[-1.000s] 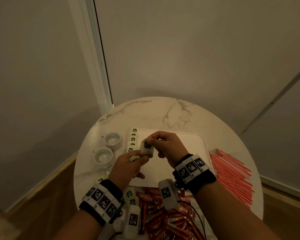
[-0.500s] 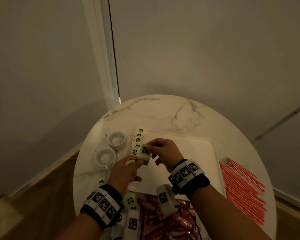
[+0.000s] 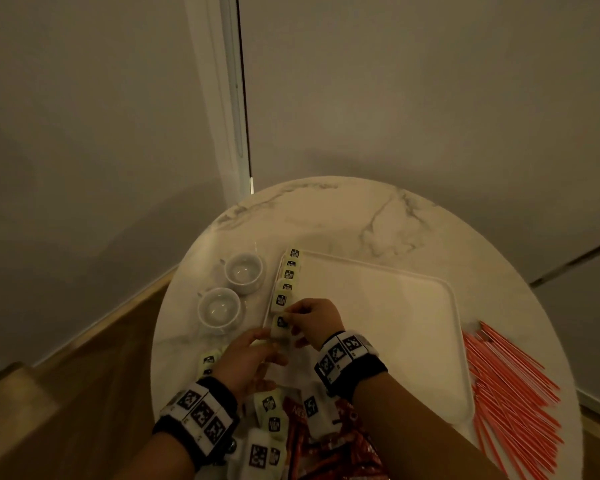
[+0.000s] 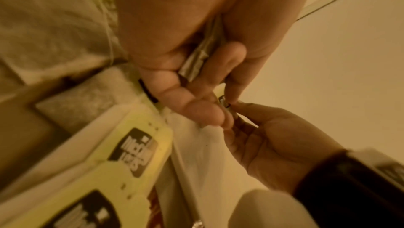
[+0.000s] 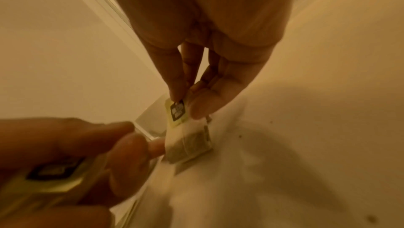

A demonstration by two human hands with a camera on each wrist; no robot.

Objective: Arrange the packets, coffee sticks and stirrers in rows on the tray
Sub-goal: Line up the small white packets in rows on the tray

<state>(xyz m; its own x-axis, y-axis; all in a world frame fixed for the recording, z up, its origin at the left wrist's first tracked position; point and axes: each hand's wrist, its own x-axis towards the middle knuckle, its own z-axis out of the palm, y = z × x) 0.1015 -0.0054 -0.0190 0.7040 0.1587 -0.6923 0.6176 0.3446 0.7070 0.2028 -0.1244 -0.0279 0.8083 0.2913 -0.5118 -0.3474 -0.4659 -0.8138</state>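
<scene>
Round marble table in a room corner, pale walls behind.

- White tray: centre of table. Row of five packets along its left edge, running far to near.
- Sixth packet: at near end of that row, low over the tray's left edge; contact with tray cannot be told. Pinched at its printed tag by thumb and fingertips of right hand. In right wrist view, same packet hangs below the pinching fingers, filled pouch lowest.
- Left hand: just near of sixth packet, fingers curled round spare packets; count cannot be told.
- Two white cups: left of tray, one far, one near.
- Loose packets: near table edge, at least four visible, partly hidden by wrists.
- Red coffee sticks: heap at near edge, too overlapped to count.
- Red stirrers: fanned pile right of tray, too many to count.
</scene>
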